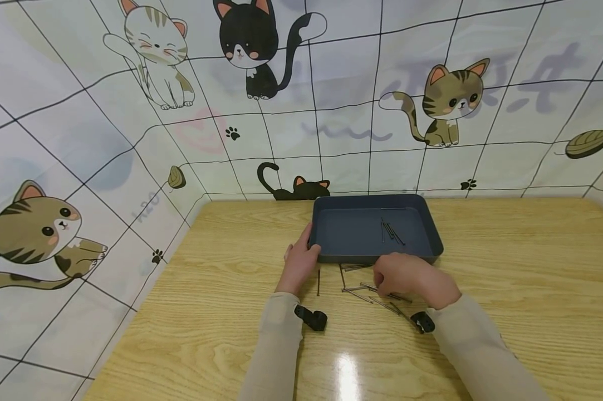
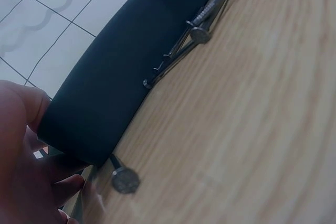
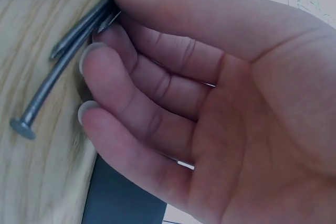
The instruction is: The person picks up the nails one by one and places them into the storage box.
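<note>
A dark blue rectangular tray [image 1: 351, 231] lies on the wooden table, with several nails [image 1: 391, 231] inside its right half. My left hand [image 1: 300, 259] grips the tray's front left corner, thumb at the front and fingers along the side. More loose nails [image 1: 356, 295] lie scattered before the tray. Among them my right hand [image 1: 406, 277] reaches down just in front of the tray, its fingers curled. In the right wrist view, thumb and fingertips pinch a small bunch of nails [image 3: 79, 40] at the table surface; the pinched ends are partly hidden.
One nail [image 1: 318, 283] lies apart near the left hand, its head close to the tray corner. Behind the wooden table [image 1: 206, 312] hangs a wall covering [image 1: 351, 72] printed with cats, right behind the tray's back edge.
</note>
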A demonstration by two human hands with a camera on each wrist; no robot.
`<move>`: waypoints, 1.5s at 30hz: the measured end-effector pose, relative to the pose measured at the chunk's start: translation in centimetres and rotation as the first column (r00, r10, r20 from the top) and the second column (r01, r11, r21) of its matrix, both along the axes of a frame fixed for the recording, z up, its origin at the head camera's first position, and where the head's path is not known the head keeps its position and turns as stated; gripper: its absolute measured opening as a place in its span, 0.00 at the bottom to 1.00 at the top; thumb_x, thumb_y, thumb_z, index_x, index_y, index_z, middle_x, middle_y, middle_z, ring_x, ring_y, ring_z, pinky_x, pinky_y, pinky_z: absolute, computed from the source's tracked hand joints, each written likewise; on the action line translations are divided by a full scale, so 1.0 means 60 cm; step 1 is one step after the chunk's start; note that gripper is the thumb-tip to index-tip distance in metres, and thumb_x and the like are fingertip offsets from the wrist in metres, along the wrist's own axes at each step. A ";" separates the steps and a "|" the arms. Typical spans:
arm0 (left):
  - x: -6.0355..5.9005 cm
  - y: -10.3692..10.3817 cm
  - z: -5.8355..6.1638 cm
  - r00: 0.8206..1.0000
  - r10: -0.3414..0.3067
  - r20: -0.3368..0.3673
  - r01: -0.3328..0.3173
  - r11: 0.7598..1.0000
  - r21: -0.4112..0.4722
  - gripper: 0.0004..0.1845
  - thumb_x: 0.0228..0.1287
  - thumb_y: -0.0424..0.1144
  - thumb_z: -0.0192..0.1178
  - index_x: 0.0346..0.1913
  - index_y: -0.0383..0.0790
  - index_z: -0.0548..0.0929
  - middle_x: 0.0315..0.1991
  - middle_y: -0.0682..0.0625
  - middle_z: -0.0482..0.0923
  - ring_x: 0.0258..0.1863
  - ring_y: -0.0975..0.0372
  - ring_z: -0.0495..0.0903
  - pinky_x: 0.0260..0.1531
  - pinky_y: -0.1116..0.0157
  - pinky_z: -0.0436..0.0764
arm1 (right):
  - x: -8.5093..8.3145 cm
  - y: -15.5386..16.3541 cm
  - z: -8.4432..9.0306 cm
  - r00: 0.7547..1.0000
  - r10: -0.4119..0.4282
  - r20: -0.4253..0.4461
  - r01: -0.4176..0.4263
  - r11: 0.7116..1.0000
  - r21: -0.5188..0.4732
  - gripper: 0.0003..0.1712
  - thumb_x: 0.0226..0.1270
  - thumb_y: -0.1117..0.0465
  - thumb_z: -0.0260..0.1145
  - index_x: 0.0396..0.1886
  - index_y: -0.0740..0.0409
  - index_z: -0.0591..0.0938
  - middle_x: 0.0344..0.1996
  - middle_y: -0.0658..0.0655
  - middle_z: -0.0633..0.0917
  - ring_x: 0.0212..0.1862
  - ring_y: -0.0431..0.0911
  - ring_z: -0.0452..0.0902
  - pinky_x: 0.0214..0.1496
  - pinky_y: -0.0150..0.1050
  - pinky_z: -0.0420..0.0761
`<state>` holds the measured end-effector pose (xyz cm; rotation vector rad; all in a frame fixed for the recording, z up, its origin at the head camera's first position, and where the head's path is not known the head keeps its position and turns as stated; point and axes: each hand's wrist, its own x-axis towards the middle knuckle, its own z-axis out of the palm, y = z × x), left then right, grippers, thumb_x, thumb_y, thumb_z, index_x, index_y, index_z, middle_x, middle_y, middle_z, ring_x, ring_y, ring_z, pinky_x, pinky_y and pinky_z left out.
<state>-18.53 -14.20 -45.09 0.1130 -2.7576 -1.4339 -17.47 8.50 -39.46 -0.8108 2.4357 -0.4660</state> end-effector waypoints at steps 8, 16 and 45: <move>0.000 -0.001 0.000 1.000 0.009 0.007 -0.009 1.000 0.008 0.32 0.61 0.40 0.40 0.69 0.56 0.51 0.65 0.55 0.57 0.63 0.59 0.58 0.63 0.57 0.35 | -0.006 0.004 0.003 1.000 0.019 -0.007 -0.019 1.000 -0.025 0.19 0.55 0.66 0.58 0.07 0.51 0.67 0.08 0.45 0.58 0.14 0.40 0.46 0.19 0.34 0.53; -0.002 -0.001 -0.003 1.000 0.010 -0.004 -0.010 1.000 0.001 0.32 0.61 0.40 0.41 0.69 0.54 0.51 0.65 0.52 0.58 0.62 0.57 0.60 0.63 0.56 0.37 | -0.017 0.015 0.013 0.999 0.043 0.033 -0.039 0.993 -0.112 0.12 0.53 0.70 0.57 0.35 0.54 0.81 0.23 0.48 0.77 0.24 0.41 0.67 0.28 0.37 0.67; -0.002 -0.001 -0.003 1.000 -0.004 0.001 0.004 1.000 -0.010 0.32 0.60 0.42 0.41 0.69 0.55 0.51 0.65 0.55 0.57 0.63 0.60 0.58 0.63 0.56 0.35 | -0.076 0.040 -0.044 0.901 -0.377 0.214 0.415 0.606 -0.678 0.23 0.63 0.46 0.54 0.49 0.58 0.75 0.34 0.61 0.79 0.28 0.52 0.74 0.28 0.42 0.77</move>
